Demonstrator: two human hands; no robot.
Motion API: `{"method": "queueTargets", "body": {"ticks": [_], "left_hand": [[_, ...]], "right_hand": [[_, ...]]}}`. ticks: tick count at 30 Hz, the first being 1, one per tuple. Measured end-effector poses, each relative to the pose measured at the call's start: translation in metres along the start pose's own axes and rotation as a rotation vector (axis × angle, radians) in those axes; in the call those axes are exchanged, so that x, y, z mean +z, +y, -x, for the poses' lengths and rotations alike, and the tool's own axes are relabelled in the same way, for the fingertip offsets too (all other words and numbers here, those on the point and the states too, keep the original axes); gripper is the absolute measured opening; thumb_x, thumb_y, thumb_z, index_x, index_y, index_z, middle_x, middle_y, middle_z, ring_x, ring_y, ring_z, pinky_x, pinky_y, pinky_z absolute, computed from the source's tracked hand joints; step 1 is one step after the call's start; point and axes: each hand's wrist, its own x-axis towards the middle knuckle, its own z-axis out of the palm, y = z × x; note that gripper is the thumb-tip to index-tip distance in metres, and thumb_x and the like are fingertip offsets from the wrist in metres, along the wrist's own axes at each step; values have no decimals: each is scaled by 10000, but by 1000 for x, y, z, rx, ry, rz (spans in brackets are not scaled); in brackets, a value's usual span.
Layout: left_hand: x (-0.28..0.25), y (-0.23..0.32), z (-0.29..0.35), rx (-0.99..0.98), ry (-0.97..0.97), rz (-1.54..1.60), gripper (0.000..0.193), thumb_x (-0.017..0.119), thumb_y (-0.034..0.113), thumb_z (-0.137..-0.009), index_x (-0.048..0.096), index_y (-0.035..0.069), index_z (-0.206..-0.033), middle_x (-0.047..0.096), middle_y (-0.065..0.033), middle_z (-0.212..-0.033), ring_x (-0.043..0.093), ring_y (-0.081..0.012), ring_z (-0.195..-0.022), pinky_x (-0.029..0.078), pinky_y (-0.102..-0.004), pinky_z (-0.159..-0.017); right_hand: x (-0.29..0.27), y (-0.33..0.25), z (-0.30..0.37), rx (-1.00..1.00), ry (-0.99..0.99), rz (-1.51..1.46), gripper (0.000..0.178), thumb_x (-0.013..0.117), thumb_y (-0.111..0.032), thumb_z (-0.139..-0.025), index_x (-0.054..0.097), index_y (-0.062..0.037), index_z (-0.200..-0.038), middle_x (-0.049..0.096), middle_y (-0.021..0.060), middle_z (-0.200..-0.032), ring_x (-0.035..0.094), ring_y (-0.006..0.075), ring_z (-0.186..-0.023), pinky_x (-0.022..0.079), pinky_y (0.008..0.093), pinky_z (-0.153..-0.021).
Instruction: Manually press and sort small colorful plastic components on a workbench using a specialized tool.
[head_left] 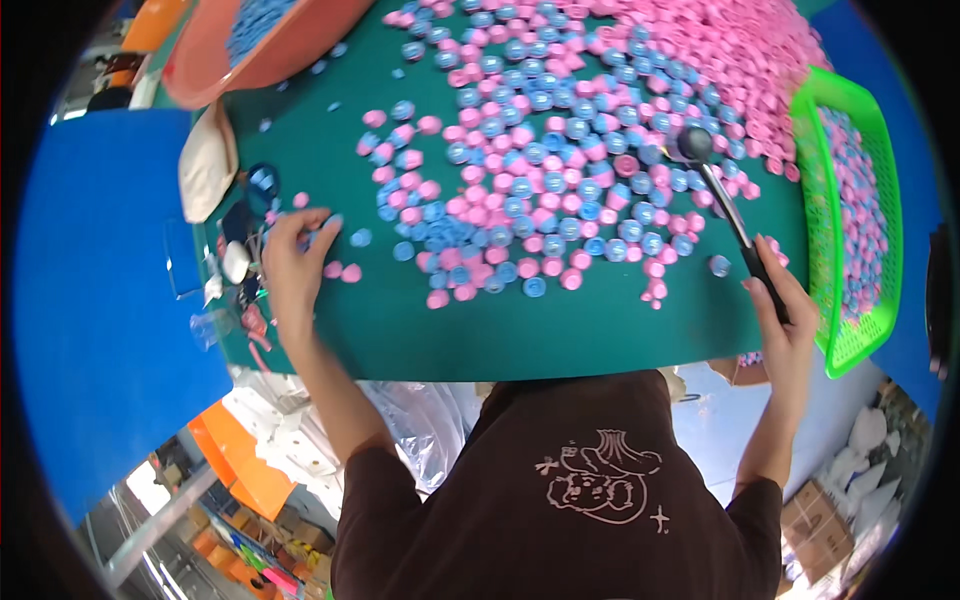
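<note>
My right hand (785,310) is wrapped round the black grip of a small mallet (735,205). Its metal shaft runs up and to the left, and its dark round head (695,143) is over the right part of the spread pieces. At the left of the table, my left hand (295,255) has thumb and fingers pinched together on a small blue piece (334,221). A loose blue piece (361,237) and pink pieces (350,272) lie just right of that hand. Many small pink-and-blue cup-shaped pieces (520,205) cover the middle of the green table (480,340).
Pink pieces are heaped (730,55) at the far right. A green basket (860,352) of mixed pieces stands at the right edge. A reddish basin (190,75) of blue pieces is at the far left, with a cream pouch (208,165) and small odds and ends below it.
</note>
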Motion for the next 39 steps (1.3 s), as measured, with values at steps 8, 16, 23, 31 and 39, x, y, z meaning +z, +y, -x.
{"method": "queueTargets", "body": {"ticks": [8, 16, 23, 31, 39], "left_hand": [[12, -22, 20, -3, 177, -7, 308, 752, 156, -855, 700, 40, -1136, 696, -55, -1029, 584, -130, -792, 461, -262, -721], [6, -26, 21, -93, 303, 69, 201, 733, 208, -884, 742, 70, -1030, 682, 2, -935, 550, -91, -768, 415, -242, -654], [10, 24, -37, 80, 218, 165, 163, 733, 163, -851, 733, 46, -965, 682, -78, -870, 591, -183, -739, 483, -295, -700], [30, -28, -115, -3, 313, 52, 278, 700, 263, -887, 726, 67, -1082, 696, -87, -959, 629, -176, -780, 504, -295, -744], [62, -28, -187, -155, 469, -108, 548, 746, 584, -734, 766, 123, -1030, 737, -111, -948, 694, -309, -915, 522, -424, -830]], "right_hand": [[8, -12, -8, -77, -103, -26, 413, 657, 0, -883, 630, -29, -1294, 510, 40, -735, 453, 117, -655, 377, 272, -601], [8, -22, -9, 6, -196, 95, 445, 611, 54, -877, 625, -67, -1305, 558, 69, -805, 486, 131, -680, 409, 255, -621], [18, -7, -13, -48, -135, -6, 421, 610, 4, -918, 607, -60, -1334, 645, 18, -892, 506, 89, -727, 427, 239, -655], [5, 7, -6, 245, -14, -242, 409, 651, -125, -952, 592, -53, -1351, 683, 33, -982, 503, 32, -734, 390, 174, -632], [18, 2, -6, 208, -19, -332, 418, 656, -118, -942, 595, -63, -1352, 661, -33, -905, 403, 12, -651, 314, 170, -562]]}}
